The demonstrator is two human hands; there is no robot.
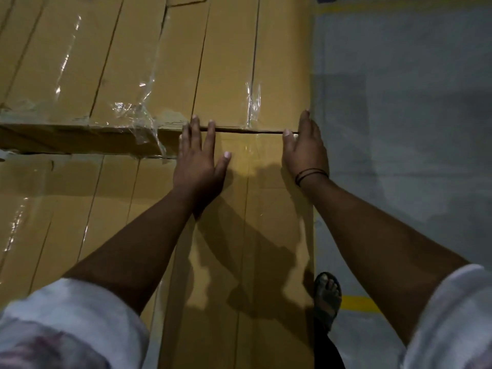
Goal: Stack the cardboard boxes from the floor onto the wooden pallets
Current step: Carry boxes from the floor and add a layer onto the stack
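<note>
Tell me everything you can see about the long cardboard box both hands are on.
The long cardboard box is tan, with a lengthwise seam under glossy clear tape. It lies flat, rightmost of the boxes, beside grey floor, its far end meeting another box across a thin dark gap. The left hand presses flat on its top; the right hand lies straight-fingered along its right edge.

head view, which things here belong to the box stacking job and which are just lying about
Job:
- near cardboard box, pressed flat by the left hand, right hand at its right edge
- far box just beyond it
- taped boxes to the left

Not the job:
- grey floor
- yellow floor mark
- sandalled foot
- wrist cord
</note>
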